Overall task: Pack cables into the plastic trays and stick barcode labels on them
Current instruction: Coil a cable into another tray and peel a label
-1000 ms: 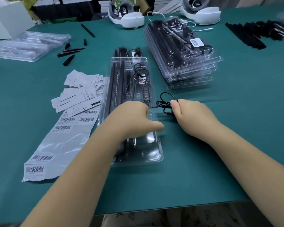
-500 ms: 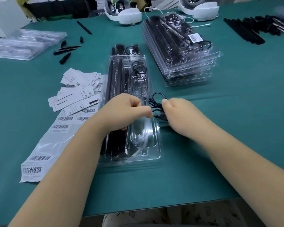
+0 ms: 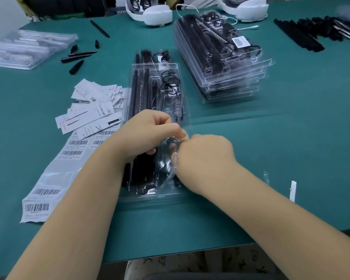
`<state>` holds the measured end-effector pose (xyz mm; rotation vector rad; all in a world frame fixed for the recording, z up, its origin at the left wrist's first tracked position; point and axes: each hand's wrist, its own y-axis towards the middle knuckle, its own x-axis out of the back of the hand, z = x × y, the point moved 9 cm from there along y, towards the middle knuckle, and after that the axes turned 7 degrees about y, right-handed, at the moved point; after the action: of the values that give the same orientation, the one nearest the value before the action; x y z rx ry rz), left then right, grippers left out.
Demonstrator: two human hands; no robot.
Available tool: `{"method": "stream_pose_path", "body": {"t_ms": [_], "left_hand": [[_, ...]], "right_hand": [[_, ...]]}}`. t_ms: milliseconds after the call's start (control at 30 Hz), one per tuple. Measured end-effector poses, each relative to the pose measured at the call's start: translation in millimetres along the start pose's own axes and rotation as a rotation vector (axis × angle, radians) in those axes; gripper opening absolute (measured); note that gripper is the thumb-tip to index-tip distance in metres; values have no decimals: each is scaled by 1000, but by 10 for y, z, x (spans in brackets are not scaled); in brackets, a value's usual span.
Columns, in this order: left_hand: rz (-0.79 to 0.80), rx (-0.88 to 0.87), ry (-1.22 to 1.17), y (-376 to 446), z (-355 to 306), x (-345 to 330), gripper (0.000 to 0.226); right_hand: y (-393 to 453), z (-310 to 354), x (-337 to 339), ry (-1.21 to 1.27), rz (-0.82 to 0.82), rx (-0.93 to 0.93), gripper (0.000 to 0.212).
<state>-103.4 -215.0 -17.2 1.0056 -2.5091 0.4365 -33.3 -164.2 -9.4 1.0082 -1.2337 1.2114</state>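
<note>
The coiled black cable, beside the tray half a second ago, now sits over the open plastic tray, pinched between left hand and right hand; the tray holds black bars; barcode label sheet lies left, stacked packed trays beyond.

On one of the white paper cards, which lie on the left side of the bench, the words "Grow Light" can be read, printed sideways. Barcodes are printed on the label sheet at the near left, but the small lines under them are too blurred to be read. A barcode label is seen on the top tray of the stack at the far right; its digits cannot be read.
</note>
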Motion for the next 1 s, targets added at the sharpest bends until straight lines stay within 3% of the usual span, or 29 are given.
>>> {"method": "stream_pose_path", "body": {"t_ms": [133,300,467,667,833,933,1000], "left_hand": [[-9,4,26,3,-5,9,46],[0,-6,42,-1,-33,-19,49],[-30,16,-6,-7,-25,18,43],[2,1,40,23,-15,-4,49],[32,-3,53,12,-26,-12,48],[29,3,68,13,-27,-18,45],[15,5,70,16,-25,-8,49]], "right_hand": [[-28,-130,26,98,-59,-87,34],[-20,-99,7,177,-180,-47,28],[27,-168,-46,426,-214,-128,6],[20,-320,32,637,-412,-142,18],[35,-469,22,826,-481,-291,21],[53,-394,21,705,-433,-249,32],[48,-320,29,614,-353,-161,29]]}}
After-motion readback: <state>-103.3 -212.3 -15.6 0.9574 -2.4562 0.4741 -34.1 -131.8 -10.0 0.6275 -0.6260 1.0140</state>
